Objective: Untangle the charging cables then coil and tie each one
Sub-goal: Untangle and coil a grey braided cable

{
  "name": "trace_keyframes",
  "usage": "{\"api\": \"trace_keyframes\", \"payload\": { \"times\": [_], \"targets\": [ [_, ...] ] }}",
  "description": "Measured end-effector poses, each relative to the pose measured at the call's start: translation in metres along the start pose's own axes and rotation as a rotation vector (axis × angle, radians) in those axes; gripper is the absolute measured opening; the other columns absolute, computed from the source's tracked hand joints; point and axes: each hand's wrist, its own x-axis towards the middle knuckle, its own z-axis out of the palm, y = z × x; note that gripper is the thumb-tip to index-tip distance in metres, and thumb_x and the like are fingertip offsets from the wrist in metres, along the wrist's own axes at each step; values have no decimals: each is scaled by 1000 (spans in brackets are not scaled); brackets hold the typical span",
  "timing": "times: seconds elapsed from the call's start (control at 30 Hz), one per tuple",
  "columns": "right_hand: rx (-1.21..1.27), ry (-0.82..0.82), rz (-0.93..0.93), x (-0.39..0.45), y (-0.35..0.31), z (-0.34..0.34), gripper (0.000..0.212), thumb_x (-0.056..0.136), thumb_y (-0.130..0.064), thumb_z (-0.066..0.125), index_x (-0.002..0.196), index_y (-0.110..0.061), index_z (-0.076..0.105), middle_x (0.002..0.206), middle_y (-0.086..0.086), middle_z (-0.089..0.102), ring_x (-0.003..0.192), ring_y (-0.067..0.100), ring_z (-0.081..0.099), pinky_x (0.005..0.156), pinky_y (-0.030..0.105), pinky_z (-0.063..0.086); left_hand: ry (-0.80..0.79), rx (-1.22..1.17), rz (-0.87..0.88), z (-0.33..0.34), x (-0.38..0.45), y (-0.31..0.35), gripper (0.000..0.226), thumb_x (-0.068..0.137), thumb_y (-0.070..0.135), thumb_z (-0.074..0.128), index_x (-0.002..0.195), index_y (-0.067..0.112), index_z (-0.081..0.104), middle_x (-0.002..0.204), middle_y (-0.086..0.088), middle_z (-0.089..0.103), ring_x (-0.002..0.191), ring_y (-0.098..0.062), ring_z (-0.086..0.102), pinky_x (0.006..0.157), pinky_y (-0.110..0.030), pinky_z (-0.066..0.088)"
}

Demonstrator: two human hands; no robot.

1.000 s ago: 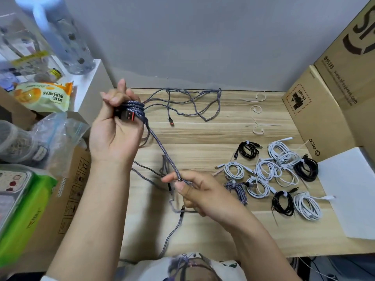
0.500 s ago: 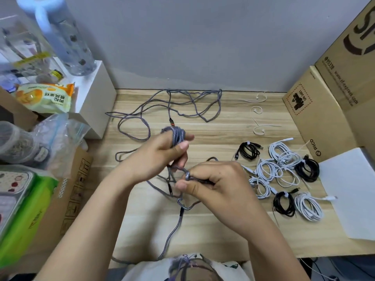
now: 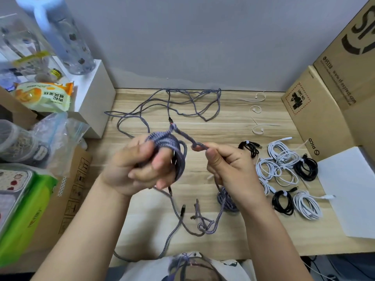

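Currently, my left hand (image 3: 140, 169) holds a coil of grey braided cable (image 3: 172, 151) above the worktop (image 3: 233, 122), with the fingers curled through and around the loops. My right hand (image 3: 229, 167) pinches the free length of the same cable between thumb and forefinger, just right of the coil; a short taut run of cable joins the two grips. Both hands sit above the centre of the worktop, close together but not touching.

Below the hands, loose grey cable (image 3: 203, 228) trails across the near part of the worktop in a small tangle and hangs over the near edge. More grey cable (image 3: 182, 102) lies spread in open loops at the far side, near the wall. One finished grey coil (image 3: 226, 201) lies partly hidden under my right wrist.

To the right, finished coils lie grouped: white coils (image 3: 280, 165) and black coils (image 3: 305, 167), each bound at one point. Loose white ties (image 3: 257, 128) lie on the far right. Cardboard boxes (image 3: 316, 118) stand along the right edge.
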Motion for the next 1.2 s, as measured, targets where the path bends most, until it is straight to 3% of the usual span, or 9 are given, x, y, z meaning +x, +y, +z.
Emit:
{"api": "trace_keyframes", "payload": {
  "times": [0.13, 0.27, 0.33, 0.5, 0.63, 0.77, 0.9, 1.03, 1.2],
  "targets": [
    [-137, -183, 129, 1, 21, 2, 23, 89, -43, 52, 84, -24, 65, 45, -9, 32, 41, 2, 26, 43, 15, 23, 203, -204, 212, 9, 10, 8, 29, 100, 18, 43, 100, -8, 55, 44, 6, 22, 39, -10, 18, 76, -29, 40],
    [-485, -357, 210, -2, 33, 4, 15, 92, -26, 54, 79, -32, 57, 43, -10, 47, 44, 3, 39, 51, 26, 34, 461, -254, 318, 7, 16, 10, 28, 97, 11, 46, 114, -12, 47, 60, -11, 41, 50, -18, 33, 94, -36, 44],
    [-508, -426, 289, -5, 31, 9, 16, 93, -18, 56, 83, -30, 50, 45, -9, 51, 41, 4, 43, 46, 22, 37, 641, -140, 367, 7, 23, 8, 32, 96, 11, 47, 118, -12, 47, 68, -13, 51, 57, -21, 45, 100, -33, 42],
    [-597, -456, 314, -6, 17, 19, 17, 91, -20, 58, 83, -26, 44, 52, -5, 52, 37, 8, 44, 42, 21, 39, 923, 418, 247, 1, 32, -18, 30, 86, 19, 45, 108, 1, 54, 53, 7, 47, 44, -7, 43, 75, -23, 53],
    [-828, -415, 151, -7, 11, 16, 10, 89, -28, 60, 84, -26, 51, 59, -7, 49, 57, 5, 45, 65, 30, 41, 888, 642, 77, -5, 25, -19, 32, 87, 22, 44, 115, 8, 52, 64, 0, 64, 52, -10, 55, 67, -37, 35],
    [-928, -367, 40, -10, 7, 10, 10, 86, -37, 62, 89, -28, 57, 55, -10, 39, 59, 6, 37, 64, 21, 32, 921, 852, -62, -8, 19, -17, 32, 87, 26, 49, 117, 13, 50, 77, -5, 71, 57, -10, 59, 49, -22, 32],
    [-898, -253, 29, -9, 10, 9, 19, 70, -47, 57, 78, -32, 64, 65, -11, 53, 76, 10, 51, 84, 29, 38, 896, 1116, -293, -18, 10, -17, 23, 92, 21, 54, 112, 9, 55, 72, -6, 69, 63, -20, 63, 68, -23, 46],
    [-639, -31, 89, -7, 6, 3, 23, 64, -25, 77, 74, -34, 58, 64, -4, 64, 61, 11, 58, 66, 34, 50, 635, 983, -605, -13, 4, -16, 34, 89, 33, 53, 77, 1, 52, 49, -5, 57, 42, -21, 47, 49, -19, 39],
    [-566, 17, 4, -5, 1, 1, 37, 59, -18, 84, 76, -32, 55, 73, -11, 58, 71, 3, 56, 67, 23, 45, 627, 782, -506, -8, 0, -10, 68, 65, 51, 78, 83, -10, 53, 48, 7, 41, 40, -2, 31, 39, -10, 24]
  ]
}}
